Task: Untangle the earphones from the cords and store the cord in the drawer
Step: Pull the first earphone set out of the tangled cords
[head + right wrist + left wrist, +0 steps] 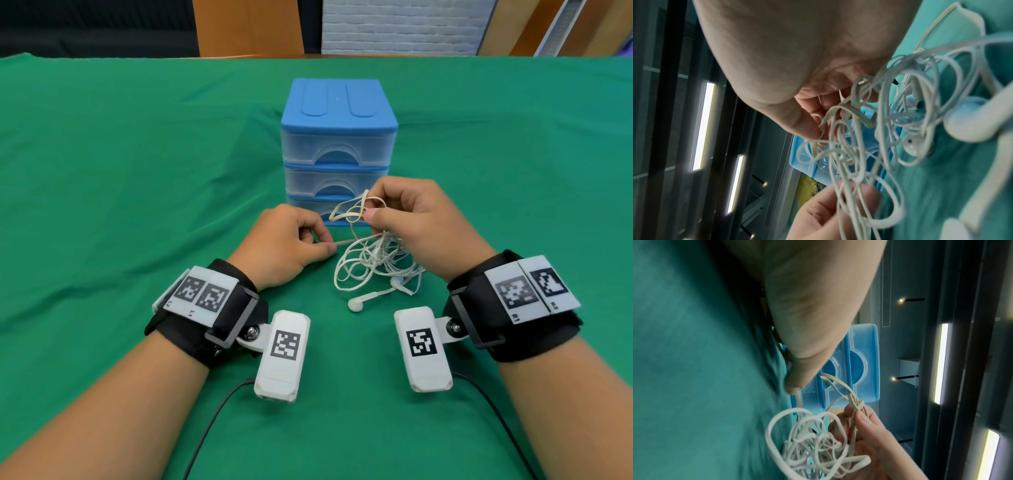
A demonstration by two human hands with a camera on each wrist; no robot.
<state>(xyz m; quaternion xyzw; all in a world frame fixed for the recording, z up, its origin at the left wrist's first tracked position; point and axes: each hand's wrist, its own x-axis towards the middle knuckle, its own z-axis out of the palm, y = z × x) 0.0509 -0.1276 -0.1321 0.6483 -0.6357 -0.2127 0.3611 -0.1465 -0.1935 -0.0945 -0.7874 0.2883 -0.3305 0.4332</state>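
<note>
Head view first: our left hand (286,245) pinches one end of a flat beige cord (352,214) low near the surface (102,205), while our right hand (411,219) pinches its knotted loops higher up, just in front of the blue drawer unit (337,137). White earphones (373,267) hang tangled below the right hand, one bud lying on the green cloth. All three drawers look closed.

Left wrist view: thumb and finger clamp the cord's end; the right hand's fingers (863,421) hold the cord at a small knot (856,404), white loops bunched beneath.

Right wrist view: earphone wires wrap through the beige loops; close and blurred, so we cannot trace each crossing.

Our judgement: keep the left pull gentle and level, feed slack from the right hand, and tease loops open rather than tighten the knot.

Surface is a table under wrinkled green cloth. Beyond it, wooden panels and a white brick wall (404,27).
</note>
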